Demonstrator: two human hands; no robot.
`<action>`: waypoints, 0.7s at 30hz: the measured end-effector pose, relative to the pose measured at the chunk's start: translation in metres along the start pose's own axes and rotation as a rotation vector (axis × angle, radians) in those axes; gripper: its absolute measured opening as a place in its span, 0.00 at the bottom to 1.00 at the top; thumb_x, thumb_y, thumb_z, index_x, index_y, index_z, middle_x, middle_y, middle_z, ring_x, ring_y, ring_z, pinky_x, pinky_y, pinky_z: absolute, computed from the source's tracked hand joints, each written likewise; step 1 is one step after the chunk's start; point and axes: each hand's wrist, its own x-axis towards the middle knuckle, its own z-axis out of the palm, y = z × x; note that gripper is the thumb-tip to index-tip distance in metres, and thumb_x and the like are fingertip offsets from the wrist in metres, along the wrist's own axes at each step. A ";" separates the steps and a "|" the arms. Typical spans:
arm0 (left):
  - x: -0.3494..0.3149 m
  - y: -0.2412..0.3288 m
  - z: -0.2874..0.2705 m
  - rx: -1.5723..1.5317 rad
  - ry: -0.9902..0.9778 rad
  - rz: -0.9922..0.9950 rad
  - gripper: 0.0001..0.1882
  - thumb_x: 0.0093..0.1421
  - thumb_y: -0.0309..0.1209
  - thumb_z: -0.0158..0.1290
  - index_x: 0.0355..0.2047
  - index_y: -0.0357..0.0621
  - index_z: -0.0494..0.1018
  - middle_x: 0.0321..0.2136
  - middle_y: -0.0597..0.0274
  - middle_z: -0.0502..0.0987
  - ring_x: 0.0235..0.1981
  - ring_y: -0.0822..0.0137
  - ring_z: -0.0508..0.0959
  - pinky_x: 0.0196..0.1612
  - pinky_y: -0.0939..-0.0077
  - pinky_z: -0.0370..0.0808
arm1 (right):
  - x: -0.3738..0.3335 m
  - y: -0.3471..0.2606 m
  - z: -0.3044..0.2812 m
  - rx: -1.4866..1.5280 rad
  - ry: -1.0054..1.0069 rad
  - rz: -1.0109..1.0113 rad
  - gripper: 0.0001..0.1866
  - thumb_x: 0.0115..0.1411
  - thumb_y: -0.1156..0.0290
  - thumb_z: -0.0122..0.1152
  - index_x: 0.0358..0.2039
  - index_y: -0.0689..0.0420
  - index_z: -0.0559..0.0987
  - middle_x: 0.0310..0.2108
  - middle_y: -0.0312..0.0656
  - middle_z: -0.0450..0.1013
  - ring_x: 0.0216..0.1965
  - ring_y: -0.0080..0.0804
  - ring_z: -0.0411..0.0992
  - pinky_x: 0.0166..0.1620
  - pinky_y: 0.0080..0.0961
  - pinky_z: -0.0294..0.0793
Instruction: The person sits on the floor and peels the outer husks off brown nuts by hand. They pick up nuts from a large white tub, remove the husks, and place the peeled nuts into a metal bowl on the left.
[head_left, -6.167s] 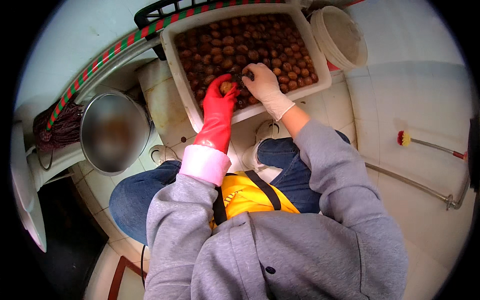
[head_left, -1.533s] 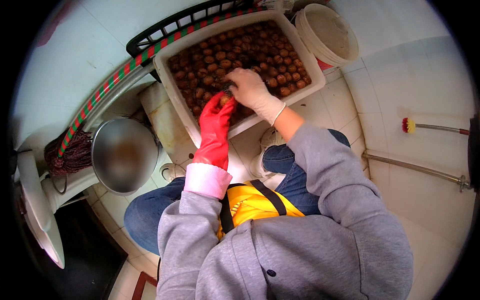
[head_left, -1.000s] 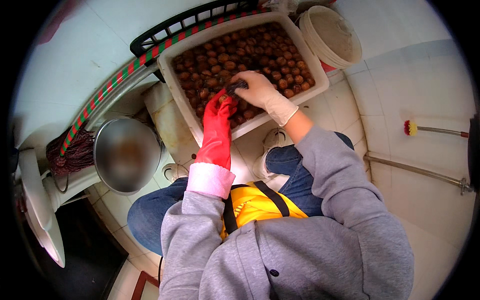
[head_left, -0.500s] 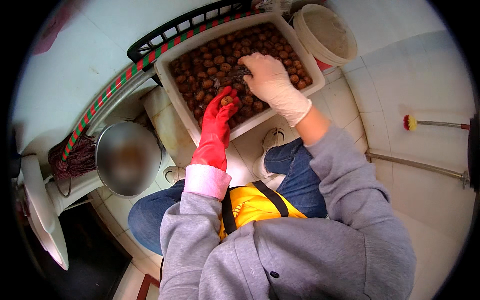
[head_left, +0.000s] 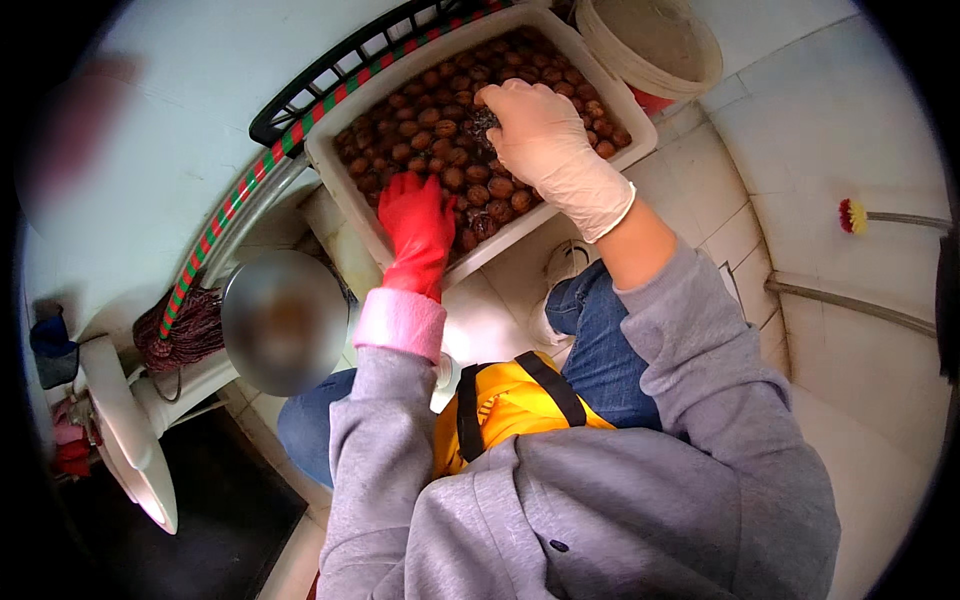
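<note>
A white rectangular tub holds many brown walnuts in dark water. My left hand, in a red rubber glove with a pink cuff, reaches palm down over the tub's near left part. Its fingers are apart and touch the walnuts, with no walnut seen in its grasp. My right hand wears a thin whitish glove and is bent above the middle of the tub. Under its curled fingers shows a silvery, wiry steel wool scourer, partly hidden by the hand.
A white bucket stands beyond the tub's right end. Behind the tub are a black slotted rack and a mop with a red-green striped handle. A round metal basin sits left. A metal rail runs along the right wall.
My left hand has turned from palm up with a walnut in it to palm down among the walnuts. My right hand stays over the tub with the scourer. The view has shifted slightly.
</note>
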 end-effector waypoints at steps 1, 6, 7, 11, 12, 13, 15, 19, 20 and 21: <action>0.003 -0.003 0.007 0.036 -0.066 0.080 0.18 0.45 0.35 0.64 0.37 0.45 0.77 0.41 0.53 0.76 0.46 0.51 0.73 0.50 0.53 0.69 | -0.001 0.000 0.001 0.001 -0.020 0.023 0.19 0.53 0.70 0.64 0.46 0.53 0.75 0.42 0.44 0.73 0.45 0.47 0.72 0.46 0.42 0.73; 0.028 -0.002 0.012 -0.262 -0.445 -0.054 0.15 0.52 0.34 0.59 0.40 0.45 0.77 0.42 0.56 0.78 0.47 0.56 0.76 0.51 0.58 0.72 | -0.008 0.022 0.004 0.028 -0.067 0.087 0.19 0.53 0.70 0.63 0.47 0.53 0.75 0.43 0.45 0.73 0.46 0.47 0.72 0.48 0.41 0.73; 0.035 -0.004 0.010 -0.452 -0.433 -0.126 0.16 0.53 0.32 0.57 0.43 0.45 0.75 0.43 0.57 0.78 0.47 0.57 0.77 0.51 0.61 0.72 | -0.009 0.027 0.003 0.029 -0.078 0.098 0.19 0.53 0.69 0.63 0.47 0.52 0.75 0.44 0.45 0.73 0.46 0.47 0.72 0.48 0.41 0.73; 0.045 -0.003 -0.019 -1.356 -0.461 -0.324 0.22 0.59 0.31 0.54 0.54 0.46 0.70 0.46 0.60 0.77 0.45 0.62 0.78 0.50 0.69 0.73 | -0.011 0.040 0.005 0.043 -0.085 0.166 0.19 0.54 0.69 0.63 0.47 0.52 0.75 0.45 0.46 0.73 0.47 0.48 0.71 0.49 0.42 0.72; 0.047 0.001 -0.032 -1.621 -0.489 -0.342 0.23 0.60 0.32 0.54 0.56 0.46 0.69 0.46 0.61 0.77 0.45 0.62 0.78 0.50 0.71 0.73 | -0.011 0.042 0.005 0.042 -0.098 0.193 0.19 0.54 0.69 0.63 0.47 0.52 0.75 0.45 0.45 0.73 0.47 0.48 0.71 0.49 0.42 0.72; 0.052 0.004 -0.037 -1.733 -0.523 -0.405 0.23 0.61 0.33 0.54 0.57 0.47 0.68 0.46 0.60 0.77 0.46 0.62 0.77 0.50 0.70 0.73 | -0.010 0.042 0.005 0.042 -0.111 0.220 0.19 0.54 0.69 0.63 0.47 0.52 0.75 0.45 0.45 0.73 0.47 0.49 0.71 0.49 0.43 0.72; 0.060 0.005 -0.046 -1.953 -0.584 -0.546 0.24 0.63 0.35 0.53 0.59 0.49 0.67 0.47 0.59 0.77 0.47 0.60 0.77 0.50 0.68 0.72 | -0.010 0.040 0.006 0.049 -0.124 0.216 0.19 0.54 0.69 0.63 0.47 0.53 0.74 0.46 0.45 0.73 0.48 0.48 0.71 0.50 0.43 0.72; 0.063 0.000 -0.055 -2.207 -0.587 -0.756 0.21 0.66 0.40 0.47 0.56 0.42 0.68 0.51 0.54 0.75 0.51 0.57 0.75 0.53 0.63 0.70 | -0.006 0.029 0.010 0.111 -0.109 0.178 0.19 0.55 0.68 0.63 0.48 0.54 0.74 0.46 0.47 0.73 0.49 0.47 0.71 0.51 0.42 0.72; 0.064 -0.003 -0.053 -2.290 -0.594 -0.755 0.21 0.66 0.41 0.48 0.55 0.43 0.69 0.51 0.54 0.76 0.51 0.57 0.75 0.53 0.62 0.69 | -0.003 0.026 0.011 0.143 -0.100 0.173 0.20 0.55 0.67 0.63 0.48 0.54 0.74 0.47 0.47 0.73 0.49 0.48 0.71 0.51 0.42 0.72; 0.064 -0.006 -0.051 -2.374 -0.600 -0.752 0.22 0.66 0.42 0.48 0.55 0.43 0.69 0.51 0.54 0.76 0.51 0.56 0.75 0.53 0.62 0.69 | -0.001 0.023 0.013 0.175 -0.092 0.168 0.20 0.55 0.67 0.63 0.49 0.54 0.74 0.47 0.48 0.73 0.50 0.48 0.71 0.52 0.42 0.71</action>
